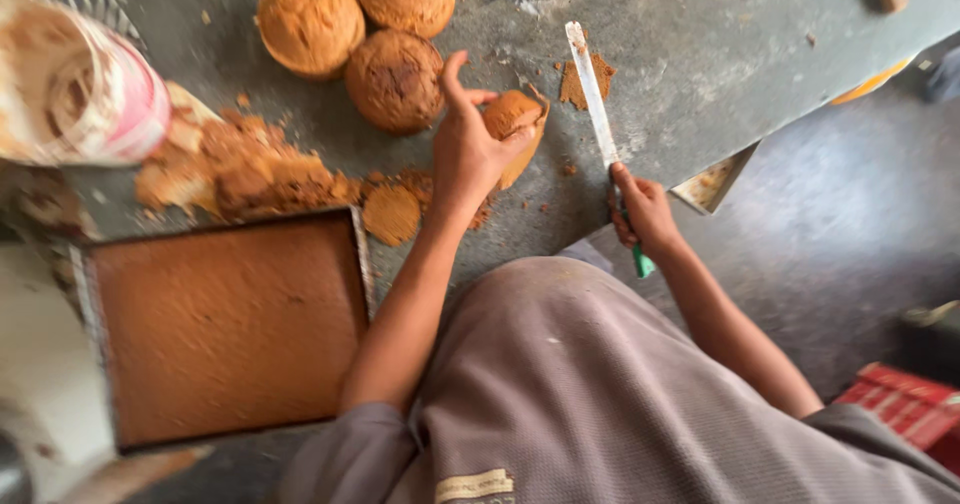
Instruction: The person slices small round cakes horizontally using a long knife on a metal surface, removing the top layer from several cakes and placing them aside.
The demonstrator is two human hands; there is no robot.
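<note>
Cake piece: a small brown chunk of sponge (510,114), rough and crumbly on top, with a paler flat cut face turned toward the knife
Left hand: the left hand (468,149) wraps around the cake piece from the left, thumb raised above it, fingers curled under, holding it just over the worktop
Right hand: the right hand (645,214) is closed around a green handle, the wrist low at the counter edge
Knife: a long, thin, flat-bladed knife (592,94), pale metal smeared with crumbs, lies along the surface just right of the cake piece, its tip pointing away from the person
Worktop: a grey, mottled stone worktop (700,74), dusted with brown crumbs
Round cakes: three domed round cakes (395,81), two golden and one darker, sit close together beyond the left hand
Trimmings: a loose heap of crumbly offcuts (240,169) lies left of the hand
Tray: a rectangular metal tray (225,329) is filled to its rim with a smooth, flat brown slab cake, near the person's left elbow
</note>
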